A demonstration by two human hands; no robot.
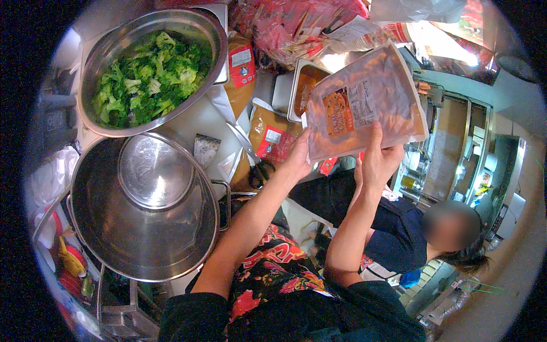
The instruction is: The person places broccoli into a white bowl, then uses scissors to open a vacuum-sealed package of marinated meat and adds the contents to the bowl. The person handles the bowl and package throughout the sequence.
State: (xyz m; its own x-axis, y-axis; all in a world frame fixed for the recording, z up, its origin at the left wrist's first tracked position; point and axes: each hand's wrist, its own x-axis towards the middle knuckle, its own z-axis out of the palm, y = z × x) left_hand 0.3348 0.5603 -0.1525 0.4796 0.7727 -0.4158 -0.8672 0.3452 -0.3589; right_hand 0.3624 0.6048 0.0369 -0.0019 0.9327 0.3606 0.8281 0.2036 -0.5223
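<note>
A large flat plastic food pouch (384, 98) with a printed label and reddish-brown contents is held up between both hands. My left hand (300, 151) grips its lower left corner. My right hand (380, 156) holds the bottom edge, thumb across the front. Behind the pouch, a rectangular steel pan (295, 96) shows reddish-brown food inside. Scissors (245, 143) with dark handles lie by more pouches of brown contents (260, 122), which bear red labels. At the upper left, a wide steel bowl (92, 115) holds cut broccoli (149, 81).
A big steel pot (154, 243) with side handles stands at the left, a round shiny steel piece (158, 171) in its upper part. Pink plastic bags with wooden sticks (295, 25) lie at the back. A co-worker in dark clothes (397, 235) is close on the right.
</note>
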